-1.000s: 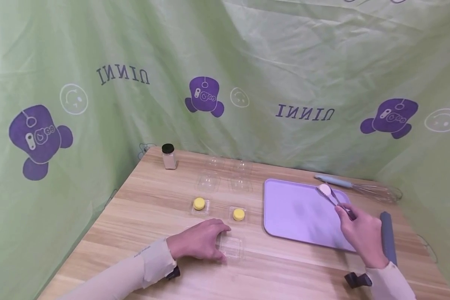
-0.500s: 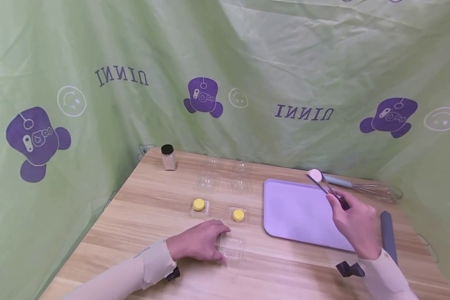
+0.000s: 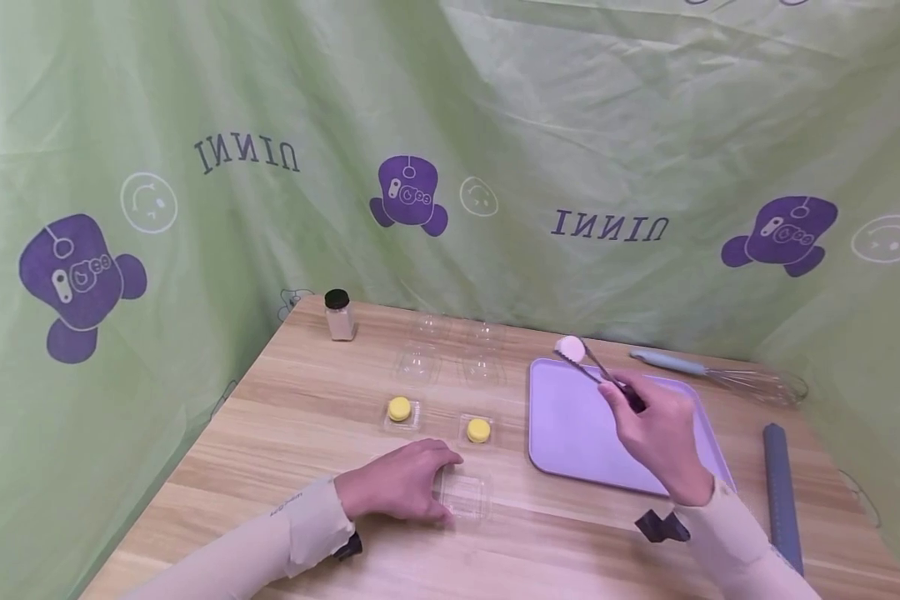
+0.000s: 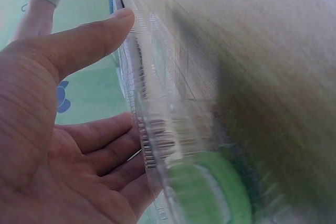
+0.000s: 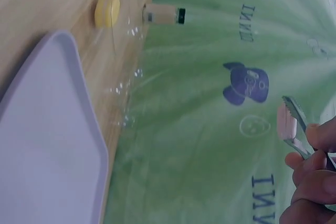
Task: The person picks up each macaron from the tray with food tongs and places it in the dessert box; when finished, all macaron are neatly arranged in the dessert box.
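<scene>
My right hand [image 3: 662,429] holds small tongs [image 3: 607,375] that grip a pink macaron [image 3: 571,348] above the far left part of the purple tray [image 3: 570,425]. In the right wrist view the macaron [image 5: 285,121] sits between the tongs' serrated tips. My left hand [image 3: 401,483] rests beside a clear plastic box base [image 3: 467,497], thumb and fingers spread at its left side. Beyond it, two yellow macarons [image 3: 399,408] [image 3: 478,430] sit on clear bases. A green macaron [image 4: 210,187] shows near the left palm in the left wrist view; the head view hides it.
Several clear domed lids [image 3: 417,365] stand at the back of the wooden table [image 3: 330,375]. A black-capped jar [image 3: 339,317] is at the back left. A whisk [image 3: 720,375] lies behind the tray, and a grey-blue roll [image 3: 783,500] lies right of it. Green cloth hangs behind.
My right hand has carried the tongs and pink macaron leftward, from over the tray's far right part to above its far left part. The left hand has stayed beside the clear base.
</scene>
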`<state>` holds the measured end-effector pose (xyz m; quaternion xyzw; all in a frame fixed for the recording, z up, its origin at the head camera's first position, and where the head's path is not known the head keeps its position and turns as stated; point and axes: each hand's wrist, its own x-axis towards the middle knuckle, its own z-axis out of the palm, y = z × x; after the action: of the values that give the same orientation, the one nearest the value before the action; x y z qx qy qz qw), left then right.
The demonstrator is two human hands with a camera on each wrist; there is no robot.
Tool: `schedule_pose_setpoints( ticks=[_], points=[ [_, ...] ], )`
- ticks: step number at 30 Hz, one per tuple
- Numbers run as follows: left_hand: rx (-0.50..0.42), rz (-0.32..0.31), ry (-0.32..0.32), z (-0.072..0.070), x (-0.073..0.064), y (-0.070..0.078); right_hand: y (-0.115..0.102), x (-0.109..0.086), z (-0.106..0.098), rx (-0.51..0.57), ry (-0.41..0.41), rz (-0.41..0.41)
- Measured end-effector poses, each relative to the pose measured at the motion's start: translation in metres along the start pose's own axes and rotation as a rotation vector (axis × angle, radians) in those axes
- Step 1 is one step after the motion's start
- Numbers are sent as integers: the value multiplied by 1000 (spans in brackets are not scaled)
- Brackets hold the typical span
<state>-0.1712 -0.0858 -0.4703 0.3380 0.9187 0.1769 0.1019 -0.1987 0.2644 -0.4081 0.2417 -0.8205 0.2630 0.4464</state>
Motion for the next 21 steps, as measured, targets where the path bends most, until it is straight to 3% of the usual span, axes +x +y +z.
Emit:
schedule_pose_setpoints(
  ticks=[7,21],
  points=[
    [-4,1,1,-1,0,0,-20,1,18,96,-57,-70],
    [-3,38,13,0,3,-3,-47,-13,34,188,-205,-110]
  ],
)
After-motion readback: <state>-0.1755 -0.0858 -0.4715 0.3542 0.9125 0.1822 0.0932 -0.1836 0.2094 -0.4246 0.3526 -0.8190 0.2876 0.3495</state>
